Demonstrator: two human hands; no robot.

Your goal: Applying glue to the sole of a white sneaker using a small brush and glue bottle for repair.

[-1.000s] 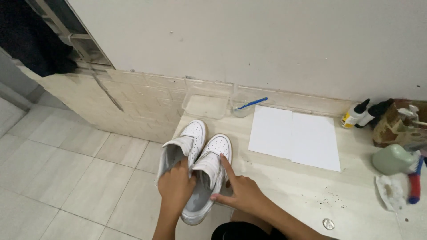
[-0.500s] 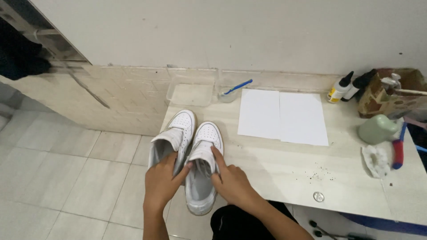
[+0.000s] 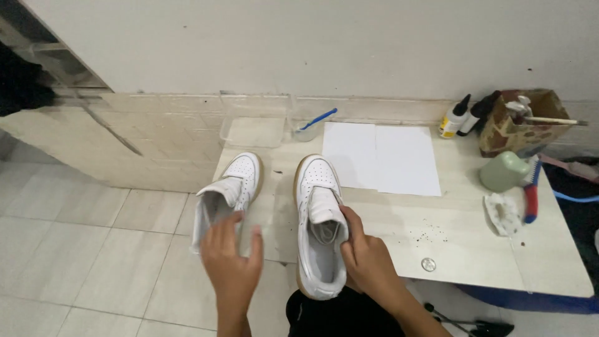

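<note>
Two white sneakers are seen toe-away on the pale table, set apart with a strip of tabletop between them. The right shoe lies along the table's near edge, heel overhanging toward the body; the right hand is placed against its right side, fingers closed on the raised tongue and collar, thumb side hidden behind the shoe's opening. The left shoe sits at the table's left edge, heel end tilted out past the corner over the tiled floor. The left hand is held just behind its heel, fingers spread and loosely curved, nothing gripped; whether the fingertips touch the heel rim cannot be told. Beyond the shoes, two white paper sheets lie flat side by side. A clear tray and a small cup with a blue brush are noted near the wall. At far right: two dropper bottles, a patterned box, a green container, a crumpled cloth, a red-handled brush
</note>
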